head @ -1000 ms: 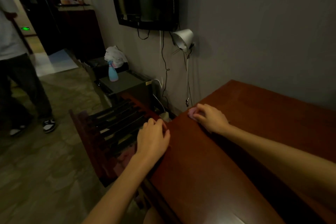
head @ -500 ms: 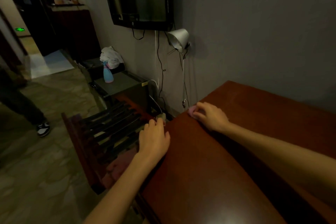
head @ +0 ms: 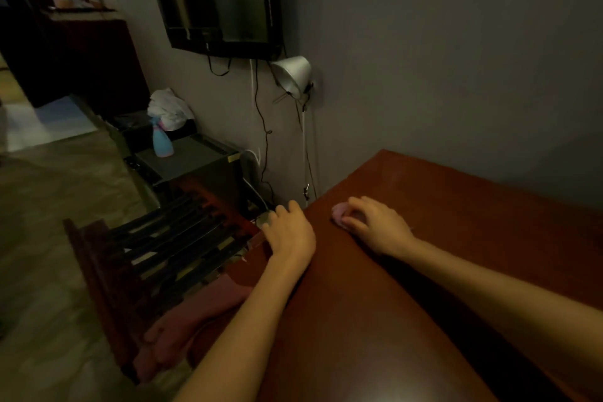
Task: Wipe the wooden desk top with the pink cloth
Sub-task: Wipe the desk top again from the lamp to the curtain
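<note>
The pink cloth (head: 338,213) lies bunched small on the wooden desk top (head: 424,310), close to the desk's far left corner, with only a lump of it showing past the fingertips. The right hand (head: 378,227) grips it: the fingers (head: 360,204) are curled down over the wad and the thumb closes in from below, pinning it to the wood. This looks like a wiping stroke in progress near the left edge. The light is dim and no damp trail or dust line shows, so how much of the top is already wiped cannot be told; the broad stretch of desk behind and to the right of the fingers may still need passes. Just left of the cloth, the left hand (head: 290,232) rests on the desk's left edge, its fingers (head: 281,213) relaxed and loosely spread, holding nothing. Beyond those fingers and lower stands a dark slatted rack (head: 146,254) with a reddish towel (head: 195,313) draped over it. Further off, a blue spray bottle (head: 162,142) stands on a low cabinet (head: 195,160).
</note>
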Tool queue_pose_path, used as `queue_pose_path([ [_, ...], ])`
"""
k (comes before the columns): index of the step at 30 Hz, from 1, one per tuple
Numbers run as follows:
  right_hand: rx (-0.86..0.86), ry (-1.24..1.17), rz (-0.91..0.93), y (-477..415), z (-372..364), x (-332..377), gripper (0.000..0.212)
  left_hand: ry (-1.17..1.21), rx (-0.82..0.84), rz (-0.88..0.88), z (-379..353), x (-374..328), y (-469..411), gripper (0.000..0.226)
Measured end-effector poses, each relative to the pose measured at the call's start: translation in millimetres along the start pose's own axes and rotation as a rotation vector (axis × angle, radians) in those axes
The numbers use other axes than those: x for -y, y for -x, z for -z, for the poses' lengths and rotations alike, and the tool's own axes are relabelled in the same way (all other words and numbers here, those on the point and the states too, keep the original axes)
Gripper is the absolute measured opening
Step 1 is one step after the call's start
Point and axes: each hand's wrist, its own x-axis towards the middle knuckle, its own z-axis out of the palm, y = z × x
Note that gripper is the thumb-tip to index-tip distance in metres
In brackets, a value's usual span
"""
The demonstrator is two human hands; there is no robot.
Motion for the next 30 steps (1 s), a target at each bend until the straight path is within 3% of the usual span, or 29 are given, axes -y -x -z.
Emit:
queue_pose_path([
  [4,-0.048,0.048,-0.108,-38,0,-29,0.011,0.07,-0.094,0.073,-15,-5,-8,0.031],
  [7,-0.068,0.06,-0.154,-72,-11,-22,0.011,0.105,-0.071,0.117,-16,-14,-18,0.032],
  [11,-0.035,-0.003,-0.042,-71,-18,3,0.006,0.127,-0.094,0.126,-17,-15,-31,0.03],
  [15,0.095,-0.074,0.079,-34,1,-11,0.018,0.125,-0.159,0.086,-24,-13,-32,0.026],
  [20,-0.039,-0.002,-0.088,-73,10,-67,0.019,0.169,-0.185,0.049,-25,-18,-35,0.025],
  [23,-0.077,0.028,-0.139,-104,-9,-54,0.008,0.175,-0.201,0.028,-23,-19,-36,0.023],
  [27,-0.036,-0.053,0.011,-86,-24,-10,0.003,0.146,-0.218,-0.044,-21,-17,-29,0.022],
  [30,0.042,-0.072,0.11,-53,-7,-21,0.012,0.213,-0.248,-0.12,-20,-18,-26,0.018],
])
